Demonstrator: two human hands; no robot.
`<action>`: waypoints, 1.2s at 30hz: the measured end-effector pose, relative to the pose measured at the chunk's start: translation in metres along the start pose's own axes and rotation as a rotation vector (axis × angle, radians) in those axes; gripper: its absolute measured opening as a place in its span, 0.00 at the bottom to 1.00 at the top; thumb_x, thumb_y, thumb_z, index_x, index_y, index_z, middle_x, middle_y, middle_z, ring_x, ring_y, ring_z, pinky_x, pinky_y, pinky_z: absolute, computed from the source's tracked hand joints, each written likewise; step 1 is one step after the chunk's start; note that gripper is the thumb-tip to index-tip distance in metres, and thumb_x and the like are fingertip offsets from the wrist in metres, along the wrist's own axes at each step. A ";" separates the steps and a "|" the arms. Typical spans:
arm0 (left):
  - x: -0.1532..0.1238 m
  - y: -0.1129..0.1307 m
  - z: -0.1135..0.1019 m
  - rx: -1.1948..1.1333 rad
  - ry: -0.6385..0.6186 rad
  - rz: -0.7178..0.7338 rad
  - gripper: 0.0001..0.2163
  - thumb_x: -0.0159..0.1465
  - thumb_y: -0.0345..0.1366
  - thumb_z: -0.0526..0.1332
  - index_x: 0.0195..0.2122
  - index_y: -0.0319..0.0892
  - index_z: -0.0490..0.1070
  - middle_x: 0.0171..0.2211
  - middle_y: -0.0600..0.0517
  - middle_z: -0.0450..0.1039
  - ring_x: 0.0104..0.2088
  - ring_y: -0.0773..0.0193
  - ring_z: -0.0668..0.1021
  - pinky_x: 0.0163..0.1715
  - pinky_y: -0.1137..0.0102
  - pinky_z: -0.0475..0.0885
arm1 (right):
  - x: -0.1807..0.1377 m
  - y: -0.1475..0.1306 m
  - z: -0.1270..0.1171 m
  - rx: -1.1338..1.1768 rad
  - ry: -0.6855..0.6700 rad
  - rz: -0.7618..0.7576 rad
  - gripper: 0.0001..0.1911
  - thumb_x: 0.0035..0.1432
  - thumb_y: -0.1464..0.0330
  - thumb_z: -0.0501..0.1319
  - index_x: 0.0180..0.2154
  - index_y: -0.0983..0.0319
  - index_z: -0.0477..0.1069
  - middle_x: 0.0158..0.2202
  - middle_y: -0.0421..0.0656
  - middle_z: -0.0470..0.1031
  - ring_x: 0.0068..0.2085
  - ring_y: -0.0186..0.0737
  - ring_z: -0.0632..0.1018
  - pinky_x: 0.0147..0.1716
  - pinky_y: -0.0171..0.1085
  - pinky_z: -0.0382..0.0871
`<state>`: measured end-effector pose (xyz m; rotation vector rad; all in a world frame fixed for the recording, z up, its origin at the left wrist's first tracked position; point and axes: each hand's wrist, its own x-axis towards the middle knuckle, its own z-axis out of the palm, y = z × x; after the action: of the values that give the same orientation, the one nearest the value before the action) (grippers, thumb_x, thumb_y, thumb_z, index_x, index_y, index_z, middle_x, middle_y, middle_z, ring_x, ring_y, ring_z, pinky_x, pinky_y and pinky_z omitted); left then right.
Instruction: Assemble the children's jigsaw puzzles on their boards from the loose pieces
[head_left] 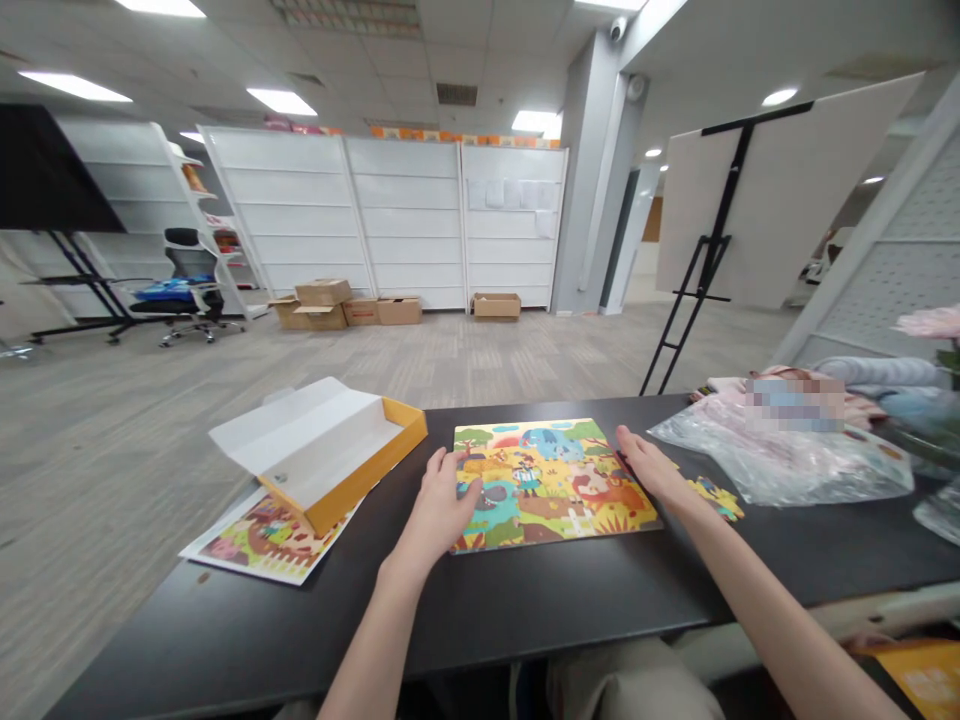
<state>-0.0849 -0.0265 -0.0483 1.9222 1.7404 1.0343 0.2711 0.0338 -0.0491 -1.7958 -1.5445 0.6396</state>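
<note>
A brightly coloured jigsaw puzzle (551, 490) with animals and a figure lies flat on the black table in front of me. At its left edge rests my left hand (444, 497), open, the thumb reaching over the picture and the fingers stretched along the side. My right hand (646, 466) lies along the opposite edge, fingers extended and apart from any grip. Just beyond my right wrist is a small heap of loose puzzle pieces (716, 498), partly hidden by the forearm.
On the left stands an open yellow box (367, 470) with a white lid flap, over a printed picture sheet (262, 535). Clear plastic bags (787, 460) with soft pinkish contents lie at the right. Behind the table stand an easel board (765, 200) and cardboard boxes (322, 305).
</note>
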 end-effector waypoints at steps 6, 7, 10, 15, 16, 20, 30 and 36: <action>-0.002 0.002 -0.005 -0.169 -0.050 -0.086 0.24 0.62 0.44 0.60 0.56 0.38 0.66 0.64 0.34 0.58 0.70 0.43 0.57 0.57 0.53 0.70 | -0.014 -0.010 0.005 -0.046 0.075 -0.023 0.32 0.67 0.47 0.43 0.41 0.63 0.77 0.45 0.55 0.81 0.49 0.54 0.80 0.53 0.45 0.69; -0.002 0.002 -0.008 -0.192 -0.059 -0.101 0.24 0.62 0.45 0.60 0.56 0.39 0.67 0.63 0.35 0.58 0.69 0.42 0.58 0.56 0.54 0.71 | -0.015 -0.011 0.005 -0.040 0.075 -0.020 0.32 0.67 0.48 0.43 0.41 0.63 0.77 0.44 0.55 0.81 0.49 0.54 0.80 0.52 0.44 0.70; -0.006 -0.001 -0.019 -0.227 -0.066 -0.088 0.23 0.62 0.48 0.60 0.54 0.42 0.69 0.62 0.38 0.62 0.66 0.43 0.64 0.57 0.54 0.70 | -0.017 -0.011 0.007 0.016 0.045 -0.025 0.33 0.67 0.47 0.43 0.41 0.62 0.76 0.45 0.54 0.81 0.48 0.51 0.80 0.49 0.42 0.72; -0.012 -0.007 -0.036 -0.171 -0.055 -0.040 0.23 0.62 0.50 0.60 0.54 0.43 0.70 0.60 0.40 0.67 0.64 0.44 0.68 0.60 0.53 0.67 | -0.022 -0.014 0.019 0.050 -0.018 -0.084 0.33 0.66 0.44 0.44 0.40 0.62 0.76 0.43 0.53 0.82 0.45 0.51 0.80 0.44 0.42 0.73; -0.012 -0.008 -0.039 -0.154 -0.053 -0.049 0.24 0.62 0.51 0.60 0.54 0.42 0.70 0.60 0.40 0.67 0.63 0.43 0.69 0.59 0.52 0.67 | -0.023 -0.016 0.021 0.054 -0.020 -0.103 0.33 0.67 0.44 0.44 0.40 0.62 0.76 0.42 0.52 0.82 0.45 0.50 0.80 0.43 0.41 0.73; -0.013 -0.010 -0.047 -0.093 -0.060 -0.043 0.26 0.62 0.52 0.59 0.55 0.40 0.70 0.59 0.39 0.69 0.60 0.43 0.72 0.57 0.53 0.70 | -0.024 -0.022 0.018 -0.129 -0.067 -0.201 0.30 0.69 0.49 0.44 0.45 0.61 0.76 0.41 0.48 0.82 0.43 0.47 0.81 0.42 0.39 0.74; -0.007 -0.014 -0.049 -0.046 0.019 0.017 0.21 0.61 0.49 0.58 0.49 0.40 0.72 0.52 0.41 0.74 0.54 0.47 0.76 0.52 0.55 0.73 | -0.002 0.012 -0.047 -0.669 0.031 -0.058 0.08 0.54 0.64 0.65 0.31 0.63 0.75 0.33 0.58 0.81 0.43 0.60 0.81 0.43 0.49 0.71; -0.003 -0.010 -0.050 -0.100 0.137 0.024 0.17 0.61 0.45 0.59 0.47 0.42 0.73 0.53 0.42 0.73 0.55 0.50 0.75 0.52 0.55 0.73 | 0.007 0.000 -0.049 -0.714 -0.013 -0.042 0.09 0.47 0.64 0.69 0.24 0.57 0.70 0.31 0.56 0.80 0.38 0.62 0.81 0.35 0.49 0.71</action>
<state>-0.1276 -0.0379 -0.0224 1.8544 1.7055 1.2646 0.3082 0.0321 -0.0168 -2.2472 -1.9700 0.0606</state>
